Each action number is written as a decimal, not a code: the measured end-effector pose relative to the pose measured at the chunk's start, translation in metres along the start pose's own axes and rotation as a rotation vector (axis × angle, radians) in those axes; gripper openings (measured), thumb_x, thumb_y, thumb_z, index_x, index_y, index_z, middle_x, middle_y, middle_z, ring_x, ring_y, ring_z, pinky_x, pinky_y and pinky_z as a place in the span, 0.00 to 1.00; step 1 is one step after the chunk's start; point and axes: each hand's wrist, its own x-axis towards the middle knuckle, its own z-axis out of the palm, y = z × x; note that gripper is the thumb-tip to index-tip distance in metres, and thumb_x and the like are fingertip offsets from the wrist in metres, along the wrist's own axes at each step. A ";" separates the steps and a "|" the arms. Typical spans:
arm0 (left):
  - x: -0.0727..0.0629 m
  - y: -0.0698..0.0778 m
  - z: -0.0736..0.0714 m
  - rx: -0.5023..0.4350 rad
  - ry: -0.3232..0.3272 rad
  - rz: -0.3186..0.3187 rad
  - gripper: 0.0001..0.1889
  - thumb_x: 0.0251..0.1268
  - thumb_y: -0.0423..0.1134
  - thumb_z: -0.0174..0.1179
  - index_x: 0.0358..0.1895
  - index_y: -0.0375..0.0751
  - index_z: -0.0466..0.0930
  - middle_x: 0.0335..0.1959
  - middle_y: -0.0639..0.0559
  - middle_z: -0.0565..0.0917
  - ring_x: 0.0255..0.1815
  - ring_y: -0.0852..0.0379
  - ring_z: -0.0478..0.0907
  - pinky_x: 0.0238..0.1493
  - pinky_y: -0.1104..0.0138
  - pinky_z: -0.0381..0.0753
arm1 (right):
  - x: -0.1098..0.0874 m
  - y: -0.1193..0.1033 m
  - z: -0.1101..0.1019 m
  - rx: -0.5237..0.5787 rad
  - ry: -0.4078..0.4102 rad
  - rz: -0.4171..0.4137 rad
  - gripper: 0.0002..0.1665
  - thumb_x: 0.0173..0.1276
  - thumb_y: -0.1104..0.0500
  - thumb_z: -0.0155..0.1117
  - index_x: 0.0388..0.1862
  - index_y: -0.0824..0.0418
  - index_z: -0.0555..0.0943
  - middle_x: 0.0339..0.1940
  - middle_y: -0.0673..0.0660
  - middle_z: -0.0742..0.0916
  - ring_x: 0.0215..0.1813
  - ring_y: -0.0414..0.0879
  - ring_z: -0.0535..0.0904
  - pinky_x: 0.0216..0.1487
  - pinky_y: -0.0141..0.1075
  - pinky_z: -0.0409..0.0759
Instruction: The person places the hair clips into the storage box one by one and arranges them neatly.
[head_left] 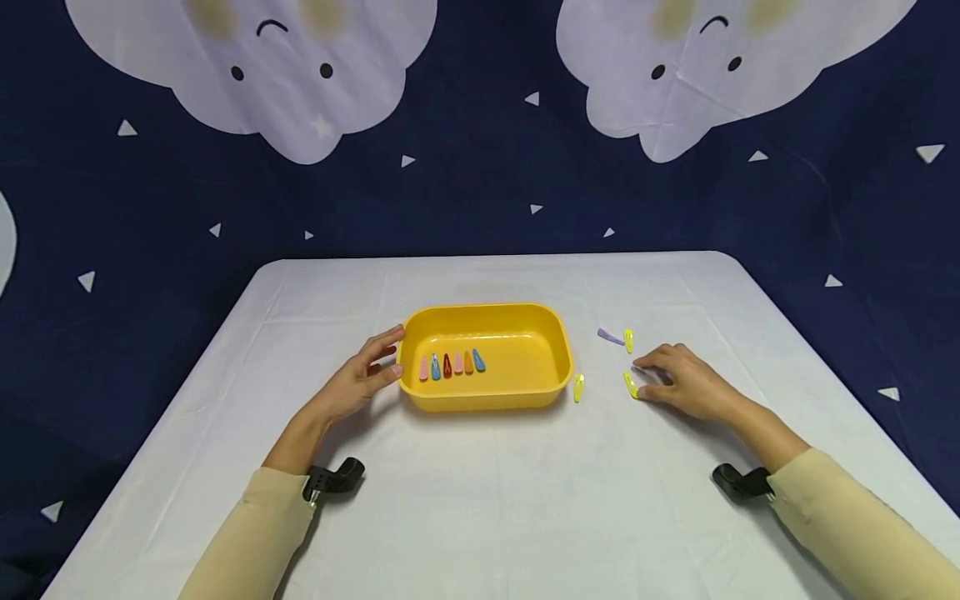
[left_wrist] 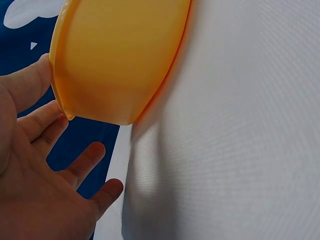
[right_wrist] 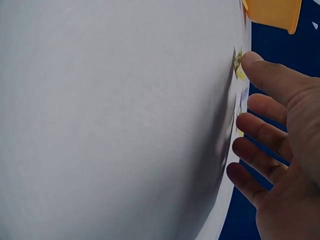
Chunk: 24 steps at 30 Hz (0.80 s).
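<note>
My left hand (head_left: 358,379) is at the left end of a yellow plastic tub (head_left: 495,403), its thumb and fingertips at the rim and the other fingers spread, as the left wrist view shows. Inside the tub, several snap hair clips stand in a row, among them a red hair clip (head_left: 447,366) and an orange hair clip (head_left: 468,362). On the right, my right hand (head_left: 686,383) is low over the table, thumb tip at a yellow hair clip (head_left: 631,385) and fingers apart from the thumb. That clip also shows beside the thumb in the right wrist view.
Just beyond the right hand, a purple hair clip (head_left: 611,337) lies beside another yellow hair clip (head_left: 628,341). A third yellow hair clip (head_left: 578,387) is close to the tub's right end. White cloth covers the table (head_left: 480,500); a dark blue cloud-print curtain (head_left: 480,125) hangs behind.
</note>
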 end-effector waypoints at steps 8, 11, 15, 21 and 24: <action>0.000 0.000 0.000 -0.007 0.000 -0.003 0.30 0.69 0.38 0.53 0.73 0.43 0.56 0.77 0.43 0.49 0.73 0.34 0.52 0.72 0.42 0.52 | 0.000 -0.002 0.001 0.010 -0.016 0.008 0.35 0.54 0.41 0.70 0.56 0.61 0.78 0.53 0.59 0.81 0.53 0.51 0.70 0.55 0.51 0.71; 0.000 -0.001 0.001 -0.006 0.002 -0.001 0.30 0.69 0.38 0.54 0.73 0.43 0.56 0.77 0.43 0.49 0.73 0.34 0.52 0.72 0.42 0.52 | 0.000 -0.002 0.003 0.002 -0.014 0.000 0.37 0.53 0.40 0.71 0.56 0.61 0.79 0.53 0.59 0.81 0.53 0.50 0.70 0.54 0.50 0.71; 0.000 -0.001 0.001 0.001 0.003 0.003 0.30 0.69 0.38 0.54 0.73 0.43 0.56 0.77 0.42 0.49 0.72 0.34 0.53 0.72 0.41 0.53 | 0.002 -0.003 0.003 -0.006 -0.002 -0.031 0.36 0.53 0.41 0.72 0.55 0.61 0.79 0.52 0.58 0.82 0.51 0.49 0.71 0.52 0.47 0.72; -0.001 -0.001 0.001 0.008 0.005 0.010 0.30 0.69 0.38 0.54 0.73 0.42 0.56 0.76 0.42 0.50 0.72 0.34 0.53 0.71 0.41 0.53 | 0.004 -0.002 0.005 -0.025 0.009 -0.071 0.32 0.53 0.44 0.72 0.53 0.61 0.80 0.51 0.57 0.82 0.50 0.48 0.71 0.48 0.44 0.71; -0.001 -0.001 0.002 0.005 0.007 0.013 0.30 0.69 0.38 0.54 0.73 0.43 0.56 0.76 0.43 0.50 0.72 0.34 0.53 0.72 0.41 0.53 | 0.004 -0.002 0.006 -0.029 0.008 -0.080 0.32 0.53 0.44 0.72 0.53 0.60 0.81 0.51 0.57 0.82 0.49 0.48 0.71 0.46 0.42 0.70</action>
